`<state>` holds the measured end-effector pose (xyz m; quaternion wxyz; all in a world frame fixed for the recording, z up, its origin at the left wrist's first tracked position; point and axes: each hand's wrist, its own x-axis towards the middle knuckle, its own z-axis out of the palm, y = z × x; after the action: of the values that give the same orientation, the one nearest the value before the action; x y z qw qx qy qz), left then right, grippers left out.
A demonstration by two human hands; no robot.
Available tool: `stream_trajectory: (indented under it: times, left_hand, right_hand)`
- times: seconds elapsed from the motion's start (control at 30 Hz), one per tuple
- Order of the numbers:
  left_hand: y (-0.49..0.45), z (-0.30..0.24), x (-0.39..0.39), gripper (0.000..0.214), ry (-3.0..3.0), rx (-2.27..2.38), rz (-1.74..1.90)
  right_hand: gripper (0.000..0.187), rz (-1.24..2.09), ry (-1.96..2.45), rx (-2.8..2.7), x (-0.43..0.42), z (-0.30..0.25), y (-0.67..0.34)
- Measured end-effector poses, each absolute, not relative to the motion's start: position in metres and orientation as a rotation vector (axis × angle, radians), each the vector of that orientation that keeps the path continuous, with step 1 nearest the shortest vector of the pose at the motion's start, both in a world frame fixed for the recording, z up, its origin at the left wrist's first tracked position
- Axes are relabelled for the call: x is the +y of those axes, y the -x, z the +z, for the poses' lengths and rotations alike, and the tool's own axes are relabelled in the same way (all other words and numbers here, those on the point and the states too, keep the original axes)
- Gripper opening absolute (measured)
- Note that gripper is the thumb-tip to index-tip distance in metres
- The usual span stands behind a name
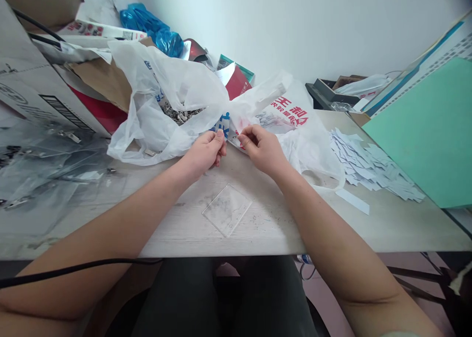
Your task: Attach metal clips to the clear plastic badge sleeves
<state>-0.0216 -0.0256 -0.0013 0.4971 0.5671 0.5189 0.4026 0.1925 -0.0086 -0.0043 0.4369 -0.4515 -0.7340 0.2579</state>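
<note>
My left hand (204, 154) and my right hand (262, 150) meet at the middle of the table, with their fingertips pinched together in front of a white plastic bag (147, 125). Whatever lies between the fingers is too small or hidden to name. The bag's opening shows a heap of small metal clips (180, 114). A clear square plastic sheet (226, 210) lies on the pale table (273, 229), just below my hands. A white bag with red print (287, 111) lies behind my right hand.
Cut white paper slips (372, 165) are heaped at the right, beside a green board (420, 135). On the left, a clear plastic sheet with metal clips (47, 169) lies by a cardboard box (37, 86). A blue bag (151, 30) sits at the back. A black cable (81, 267) crosses my left forearm.
</note>
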Motion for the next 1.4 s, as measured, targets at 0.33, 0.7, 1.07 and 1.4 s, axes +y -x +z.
stream_trajectory:
  times: [0.33, 0.7, 1.07, 1.4]
  left_hand:
    - [0.031, 0.023, -0.072, 0.068, -2.295, 1.001, -0.028]
    - [0.040, 0.010, -0.036, 0.018, -1.855, 0.984, 0.518]
    - [0.039, -0.001, -0.015, 0.042, -1.238, 0.983, 1.052]
    - [0.037, 0.000, -0.017, 0.049, -1.420, 0.875, 1.108]
  right_hand:
    - [0.028, 0.707, 1.089, -1.655, -0.011, -0.001, -0.192]
    - [0.045, 0.918, 1.079, -1.555, 0.000, -0.002, -0.197]
    - [0.050, 1.414, 1.020, -1.600, -0.016, 0.013, -0.201]
    - [0.044, 1.713, 0.881, -1.509, -0.012, 0.018, -0.212]
